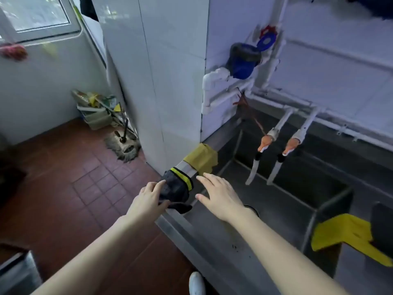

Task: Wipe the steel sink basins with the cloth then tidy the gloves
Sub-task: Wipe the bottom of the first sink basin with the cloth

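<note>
Black gloves with a yellow cuff band [177, 186] lie draped over the left rim of the steel sink [182, 228]. My left hand [148, 199] rests against their left side, fingers touching the black fabric. My right hand [219, 194] hovers just right of the gloves over the basin, fingers spread and holding nothing. A dull yellow cloth [202, 159] hangs over the rim farther back, by the tiled pillar. A bright yellow cloth [348, 236] is draped over the divider between basins at the right.
Two taps with orange handles [276, 145] slope down over the basin from white wall pipes [221, 92]. A mop [124, 145] and buckets [95, 111] stand on the red tiled floor at the left. A steel bin [19, 273] sits at bottom left.
</note>
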Demonstrator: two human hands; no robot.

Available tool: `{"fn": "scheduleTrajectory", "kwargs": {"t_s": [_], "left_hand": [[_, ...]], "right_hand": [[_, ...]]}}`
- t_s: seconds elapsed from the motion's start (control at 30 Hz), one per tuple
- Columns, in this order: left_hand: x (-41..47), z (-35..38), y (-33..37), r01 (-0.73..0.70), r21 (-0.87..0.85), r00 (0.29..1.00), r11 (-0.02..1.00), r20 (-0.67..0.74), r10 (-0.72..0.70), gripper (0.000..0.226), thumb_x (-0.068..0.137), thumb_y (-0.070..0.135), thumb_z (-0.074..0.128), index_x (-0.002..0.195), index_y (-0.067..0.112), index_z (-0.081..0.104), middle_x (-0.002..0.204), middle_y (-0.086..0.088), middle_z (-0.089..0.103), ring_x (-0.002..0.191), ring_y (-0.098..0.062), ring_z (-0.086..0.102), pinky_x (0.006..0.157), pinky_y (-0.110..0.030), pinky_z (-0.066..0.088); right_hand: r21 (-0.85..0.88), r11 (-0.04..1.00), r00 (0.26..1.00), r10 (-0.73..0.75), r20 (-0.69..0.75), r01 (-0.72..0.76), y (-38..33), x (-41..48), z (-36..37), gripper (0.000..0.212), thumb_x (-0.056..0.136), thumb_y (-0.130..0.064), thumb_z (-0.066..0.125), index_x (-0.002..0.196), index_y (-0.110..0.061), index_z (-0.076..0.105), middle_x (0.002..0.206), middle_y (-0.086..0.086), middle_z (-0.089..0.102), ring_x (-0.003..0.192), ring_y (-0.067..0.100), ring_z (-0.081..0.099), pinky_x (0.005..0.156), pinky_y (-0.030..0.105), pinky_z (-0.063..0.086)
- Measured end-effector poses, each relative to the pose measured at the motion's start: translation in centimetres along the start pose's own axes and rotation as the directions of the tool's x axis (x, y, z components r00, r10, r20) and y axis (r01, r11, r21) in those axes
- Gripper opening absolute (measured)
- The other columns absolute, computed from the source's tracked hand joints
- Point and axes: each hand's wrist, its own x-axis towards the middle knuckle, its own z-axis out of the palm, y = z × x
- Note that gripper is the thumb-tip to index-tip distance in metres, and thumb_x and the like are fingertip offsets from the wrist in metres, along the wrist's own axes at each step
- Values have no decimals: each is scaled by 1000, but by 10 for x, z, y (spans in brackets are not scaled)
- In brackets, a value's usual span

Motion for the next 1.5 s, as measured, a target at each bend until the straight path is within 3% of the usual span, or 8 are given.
{"fn": "scheduleTrajectory", "kwargs": {"t_s": [0.23,0.53,0.7,0.87,1.07,1.3,1.4,1.5], "left_hand": [[71,14,-12,112,1,990,994,83,-111,64,86,36,58,142,24,30,139,-7,40,123,-29,42,99,-44,42],[100,42,-27,149,77,979,986,128,-158,75,81,37,65,142,35,21,138,-2,37,114,-29,49,86,-45,49],[112,39,-43,153,28,972,988,175,-155,84,76,44,68,142,40,18,130,-2,43,113,-28,50,86,-44,49],[116,32,-56,41,7,987,999,155,-42,78,74,39,72,139,36,28,100,1,45,91,-28,53,74,-36,44],[103,28,-67,-30,-87,999,996,15,32,63,71,21,77,127,25,49,107,-2,52,98,-28,52,83,-37,45],[101,2,-56,-292,-120,956,949,-7,293,31,78,18,72,107,21,64,91,0,59,87,-26,56,75,-37,49],[106,-6,-32,-458,-128,887,880,-8,461,25,80,17,70,105,20,64,93,1,61,86,-26,52,77,-39,47],[109,-9,4,-498,-267,843,825,75,533,24,80,10,67,103,15,64,99,-3,62,91,-24,57,80,-36,45]], "right_hand": [[96,995,994,-1,112,-10,9,85,40,57,94,-45,46,145,-24,29,145,2,37,133,23,33,109,38,26],[136,990,974,4,226,-36,14,134,84,62,92,-40,52,146,-25,26,147,10,32,134,29,30,111,40,24],[137,989,993,46,112,-61,2,144,94,66,89,-34,59,144,-24,26,129,9,44,122,28,39,103,37,31],[102,990,992,94,80,-102,-16,145,107,69,84,-26,66,141,-16,28,128,9,48,120,27,40,100,36,34],[225,955,980,175,95,-192,-33,125,114,54,89,-11,57,138,-11,32,134,9,46,125,25,40,103,34,35],[226,943,946,283,-156,-244,-30,75,82,15,82,-11,61,95,-7,55,98,2,41,92,26,49,68,26,30],[222,943,902,308,-302,-248,-31,45,61,16,80,-18,66,91,-9,59,122,3,46,108,20,48,80,25,41],[273,931,872,333,-359,-243,-32,17,44,19,82,-24,62,96,-13,57,147,0,37,133,17,33,107,31,31]]}}
